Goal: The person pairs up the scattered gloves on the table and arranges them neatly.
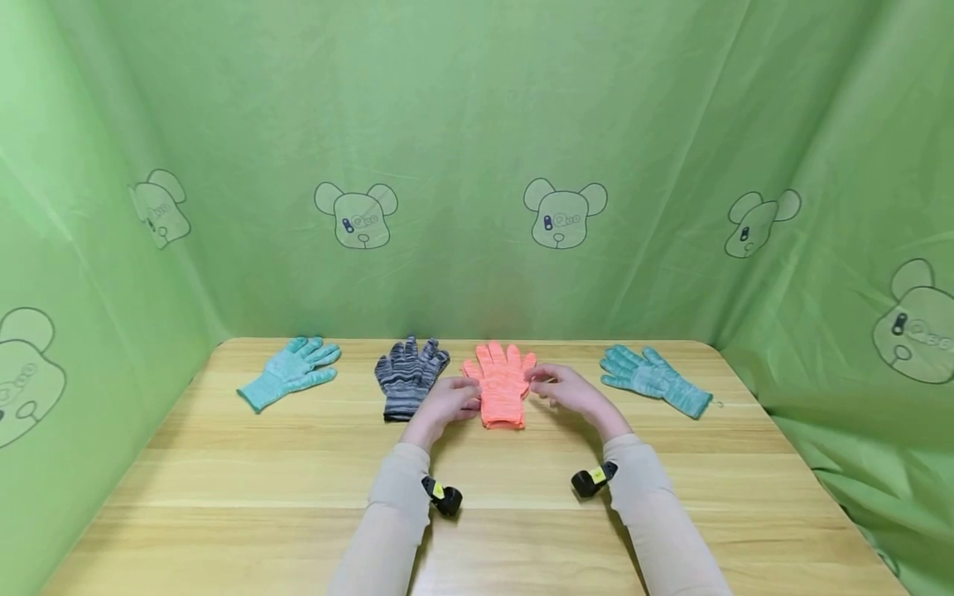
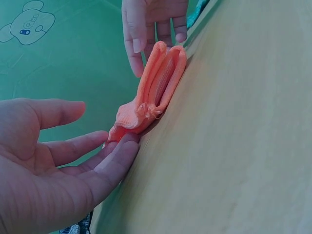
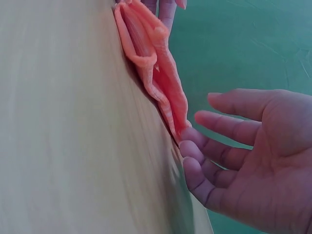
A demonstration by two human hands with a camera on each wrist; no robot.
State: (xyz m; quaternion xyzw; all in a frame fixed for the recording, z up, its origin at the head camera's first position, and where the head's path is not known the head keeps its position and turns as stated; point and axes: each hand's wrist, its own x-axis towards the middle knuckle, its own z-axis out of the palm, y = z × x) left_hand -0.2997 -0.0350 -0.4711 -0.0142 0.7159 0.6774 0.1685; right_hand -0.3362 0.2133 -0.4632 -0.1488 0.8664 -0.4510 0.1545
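Observation:
Coral-orange knit gloves [image 1: 502,389] lie stacked at the middle of the table, fingers pointing to the back. Two cuff layers [image 2: 161,78] show in the left wrist view. My left hand [image 1: 450,400] is at their left side, its fingertips touching the edge low by the tabletop, thumb raised apart. On the other side my right hand [image 1: 570,389] has its loosely bent fingers at the glove edge; the right wrist view shows the thumb [image 3: 239,103] clear of the fabric. Left of these lies a dark grey striped glove [image 1: 408,377], just beyond my left hand.
One teal glove [image 1: 291,372] lies at the table's back left, another teal glove [image 1: 656,379] at the back right. Green curtains [image 1: 462,108] hang behind and beside the wooden table [image 1: 514,530]. Each wrist carries a small black camera [image 1: 445,498].

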